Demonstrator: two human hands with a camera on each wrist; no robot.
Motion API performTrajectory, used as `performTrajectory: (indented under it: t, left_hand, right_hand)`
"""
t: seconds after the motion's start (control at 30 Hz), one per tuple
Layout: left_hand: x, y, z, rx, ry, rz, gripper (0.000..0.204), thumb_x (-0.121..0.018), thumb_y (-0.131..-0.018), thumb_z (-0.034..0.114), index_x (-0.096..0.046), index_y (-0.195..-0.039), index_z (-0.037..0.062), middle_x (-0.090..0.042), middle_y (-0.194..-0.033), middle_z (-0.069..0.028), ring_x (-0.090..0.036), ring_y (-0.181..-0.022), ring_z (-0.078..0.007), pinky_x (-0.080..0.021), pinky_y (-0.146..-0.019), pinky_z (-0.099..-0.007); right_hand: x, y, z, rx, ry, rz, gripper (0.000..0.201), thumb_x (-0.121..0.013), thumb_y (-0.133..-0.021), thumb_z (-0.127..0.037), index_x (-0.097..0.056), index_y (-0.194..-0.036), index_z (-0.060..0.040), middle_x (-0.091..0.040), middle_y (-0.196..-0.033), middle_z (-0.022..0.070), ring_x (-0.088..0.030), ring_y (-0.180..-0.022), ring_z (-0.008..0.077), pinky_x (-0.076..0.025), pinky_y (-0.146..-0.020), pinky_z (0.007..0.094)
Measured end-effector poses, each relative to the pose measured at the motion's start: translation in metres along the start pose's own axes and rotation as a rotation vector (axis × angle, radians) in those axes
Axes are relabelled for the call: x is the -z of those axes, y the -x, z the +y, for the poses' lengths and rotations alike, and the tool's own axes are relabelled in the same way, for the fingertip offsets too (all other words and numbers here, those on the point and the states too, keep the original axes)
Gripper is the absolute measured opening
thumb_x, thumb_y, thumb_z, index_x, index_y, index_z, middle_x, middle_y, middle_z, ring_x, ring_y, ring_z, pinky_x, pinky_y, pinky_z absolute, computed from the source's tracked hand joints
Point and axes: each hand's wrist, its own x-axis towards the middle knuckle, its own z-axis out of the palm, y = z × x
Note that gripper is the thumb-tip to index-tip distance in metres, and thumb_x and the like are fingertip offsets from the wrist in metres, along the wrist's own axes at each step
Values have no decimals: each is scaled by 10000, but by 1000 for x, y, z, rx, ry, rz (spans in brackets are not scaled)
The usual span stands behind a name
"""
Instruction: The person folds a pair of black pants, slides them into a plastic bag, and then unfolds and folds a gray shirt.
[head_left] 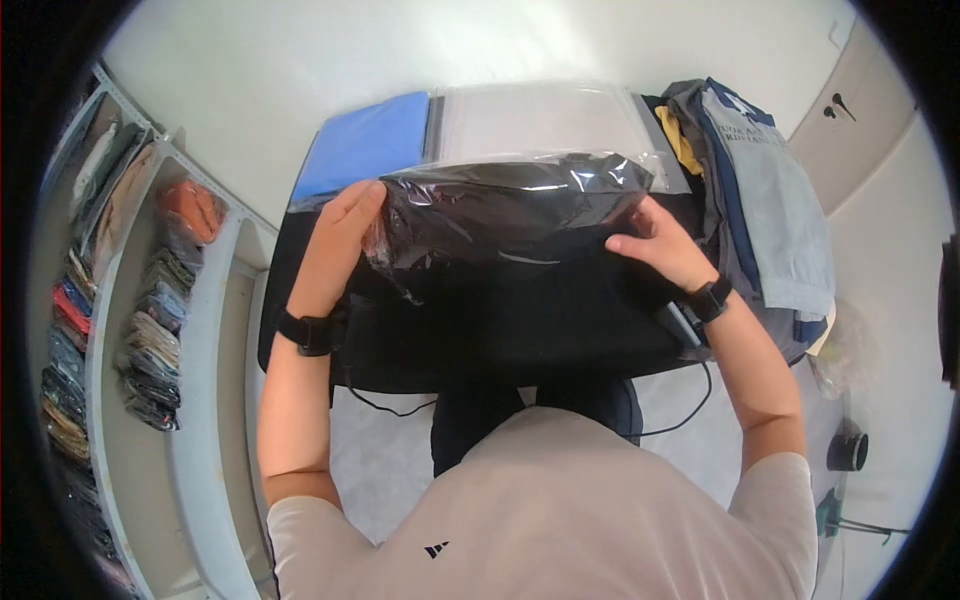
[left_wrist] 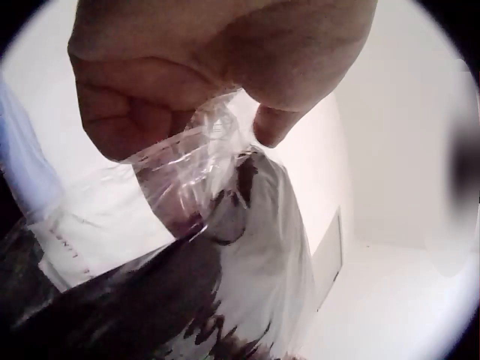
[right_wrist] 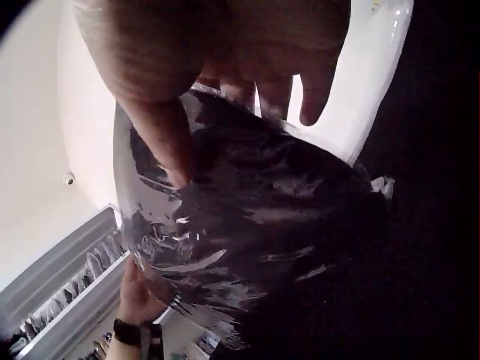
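Note:
A dark folded item in a shiny clear plastic bag (head_left: 510, 210) is held up over the black table. My left hand (head_left: 345, 240) grips its left end; in the left wrist view, that hand (left_wrist: 217, 67) has its fingers curled at the crinkled clear plastic (left_wrist: 199, 161), with the thumb on the other side. At the right end is my right hand (head_left: 665, 245). Seen from the right wrist, this hand (right_wrist: 217, 67) has its thumb on the near face of the bag (right_wrist: 255, 195) and its fingers behind the upper edge.
A blue packet (head_left: 368, 145) and a stack of clear plastic bags (head_left: 545, 120) lie along the table's back. Folded clothes (head_left: 775, 200) hang over the right side. Shelves with bagged garments (head_left: 160, 330) stand at the left. A cable (head_left: 680, 415) hangs below the table (head_left: 480, 350).

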Motion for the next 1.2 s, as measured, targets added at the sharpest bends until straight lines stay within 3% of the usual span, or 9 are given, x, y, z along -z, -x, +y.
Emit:
performTrajectory:
  t: [0.13, 0.17, 0.2, 0.27, 0.5, 0.63, 0.77, 0.93, 1.2]
  left_hand:
    - [-5, -1, -32, -30, 434, 95, 355, -440, -971, 303, -559, -1157, 25, -570, -903, 8, -511, -798, -86, -412, -719, -245]
    - [-1, -1, -35, -132, 167, -18, 403, -427, -974, 298, -504, -1245, 10, -577, -1032, -17, -520, -932, -97, -408, -817, -258]
    - [5, 6, -37, 26, -139, -40, 405, -487, -947, 248, -483, -1262, -5, -565, -1132, -34, -507, -1019, -100, -402, -861, -261]
    - [-11, 22, -38, -35, 173, -116, 360, -553, -907, 189, -530, -1207, -8, -582, -1067, -19, -513, -948, -93, -408, -825, -251]
    - [-17, 16, -30, 149, 182, 13, 216, -617, -875, 229, -622, -947, 26, -617, -808, 27, -518, -676, -44, -384, -589, -200]
    - [-9, 14, -60, 307, 389, -39, 262, -625, -876, 325, -590, -817, 72, -538, -682, 46, -454, -557, -56, -358, -530, -191]
    - [-30, 32, -92, 619, 354, -75, 294, -617, -875, 376, -561, -760, 111, -458, -617, 62, -420, -532, -59, -359, -516, -206]
    - [-24, 31, -103, 757, 593, -4, 303, -585, -899, 363, -511, -690, 156, -457, -599, 63, -432, -509, -85, -385, -522, -224]
    - [-23, 32, -108, 703, 891, -282, 403, -512, -944, 303, -516, -1226, 14, -603, -1160, -84, -592, -1015, -204, -464, -876, -353]
  right_hand:
    - [-3, -15, 15, -217, -42, -77, 338, -692, -811, -105, -561, -1112, -22, -630, -1017, 22, -568, -947, 111, -437, -872, 263]
    - [-5, -15, 8, -267, -40, -83, 294, -673, -819, -79, -567, -1087, -19, -624, -998, 20, -563, -931, 114, -432, -867, 261]
    - [-5, -16, 8, -253, -41, -76, 294, -673, -819, -79, -567, -1087, -19, -624, -998, 20, -563, -931, 114, -432, -867, 261]
    - [-5, -16, 14, -245, -82, -87, 260, -673, -829, -105, -585, -1057, -16, -631, -990, 21, -566, -926, 111, -431, -865, 259]
    - [-12, -19, 8, -172, -40, -21, 293, -583, -911, -235, -594, -1044, 27, -630, -976, 20, -538, -911, 85, -423, -852, 257]
    - [-16, -21, 4, -500, -39, -6, 427, -580, -884, -451, -625, -894, -26, -611, -729, -15, -510, -593, 43, -400, -532, 210]
    - [-31, -6, 28, -808, -257, 1, 295, -559, -918, -356, -588, -834, -75, -509, -641, -49, -458, -544, 45, -386, -493, 200]
    - [-10, 5, 64, -816, -574, -101, 226, -576, -912, -282, -546, -780, -102, -493, -624, -69, -440, -512, 40, -398, -505, 195]
    - [-23, 17, 64, -845, -398, 26, 202, -648, -871, -249, -555, -780, -94, -483, -653, -65, -429, -533, 35, -391, -511, 183]
